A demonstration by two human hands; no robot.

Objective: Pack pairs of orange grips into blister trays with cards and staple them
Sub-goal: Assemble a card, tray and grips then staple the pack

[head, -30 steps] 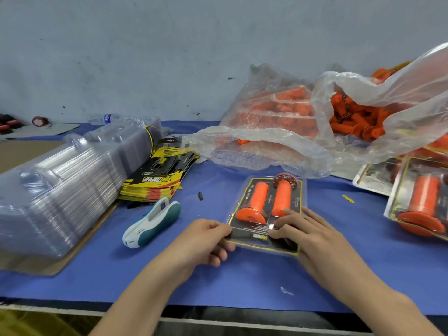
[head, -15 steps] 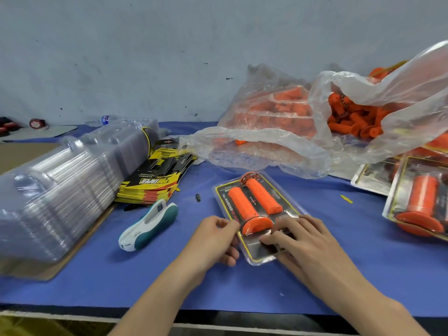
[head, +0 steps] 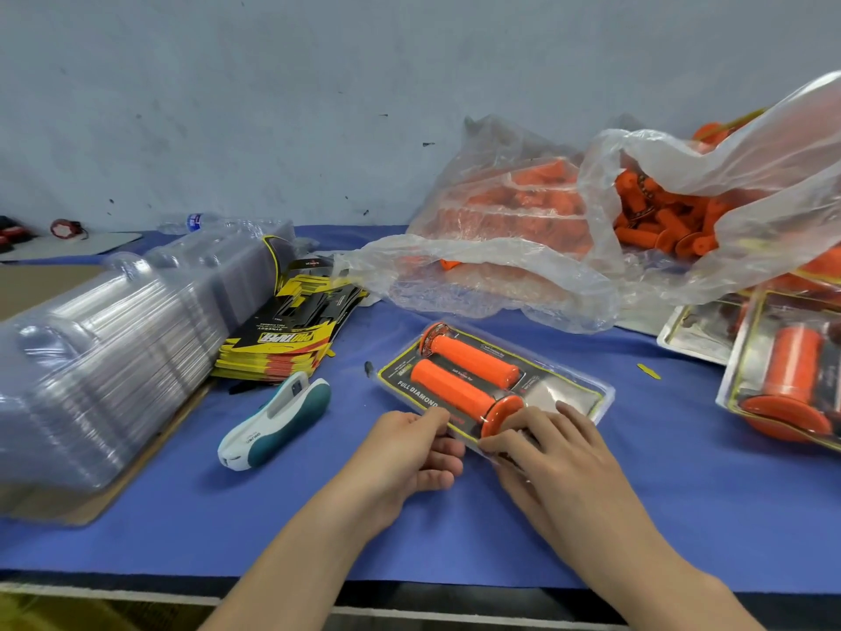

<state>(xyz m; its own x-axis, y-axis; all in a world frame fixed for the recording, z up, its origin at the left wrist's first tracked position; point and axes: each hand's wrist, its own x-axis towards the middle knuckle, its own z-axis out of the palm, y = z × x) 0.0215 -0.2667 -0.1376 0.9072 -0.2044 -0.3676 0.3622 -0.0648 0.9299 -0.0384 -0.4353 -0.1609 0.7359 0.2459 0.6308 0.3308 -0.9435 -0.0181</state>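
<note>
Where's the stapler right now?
In the head view, the white-and-teal plastic stapler lies on the blue tablecloth, left of the left hand gripping the clear blister pack, just in front of the stack of yellow-and-black cards.

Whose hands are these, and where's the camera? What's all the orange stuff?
No machine here, just a person's two hands. The camera sits on the person's head and looks down. The left hand and right hand both hold the near edge of a blister pack: a clear tray with a card and two orange grips inside. Left of it on the blue table lies a stapler, then a pile of cards and a stack of empty clear trays. At the back, plastic bags hold loose grips; more filled packs lie on the right.
</note>
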